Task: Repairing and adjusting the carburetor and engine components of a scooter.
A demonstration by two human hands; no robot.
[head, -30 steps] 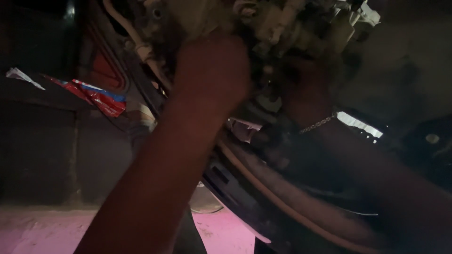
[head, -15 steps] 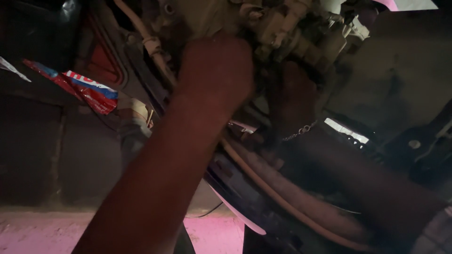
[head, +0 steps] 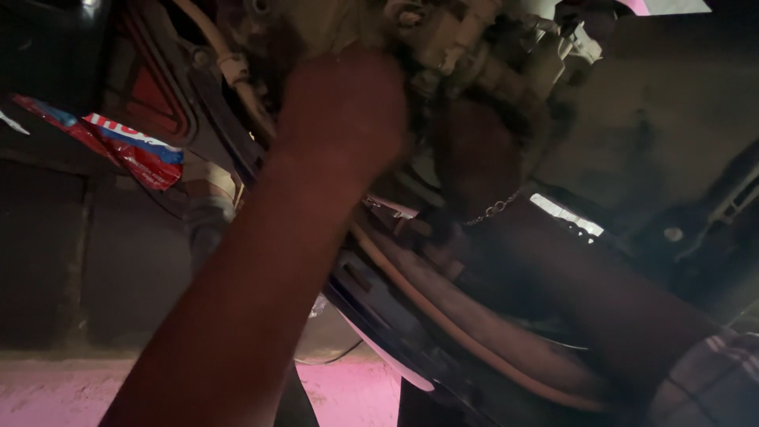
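**Two hands raised into a machine's underside**

Nearest, lower right: plaid sleeve (head: 711, 379) on the right arm. Lower left: pink floor (head: 47, 395), lit in patches, dark wall behind.

Left hand (head: 344, 119): raised at centre, back toward the camera, pressed against the engine block (head: 466, 47). Fingers hidden behind the hand; cannot tell whether they are spread or gripping.

Right hand (head: 474, 154): just right of the left one, in deep shadow, a thin chain (head: 492, 210) at the wrist. It reaches up under the block; finger state cannot be told.

Engine block: overhead, top centre, pale grimy cast metal with bolted fittings and lugs. Judged heavy, rigid, fixed in place, probably greasy and slippery; its lugs and bolt heads look the surest holds.

Pipe (head: 474, 324): tan, rusted, running from centre down to the right beneath the hands. Judged stiff.

Hose (head: 229, 63): pale, upper left, judged soft.

Wrapper (head: 130, 150): red, white and blue, crumpled, far left.

Room: dim, cramped; a bright gap (head: 565, 217) at the far right.
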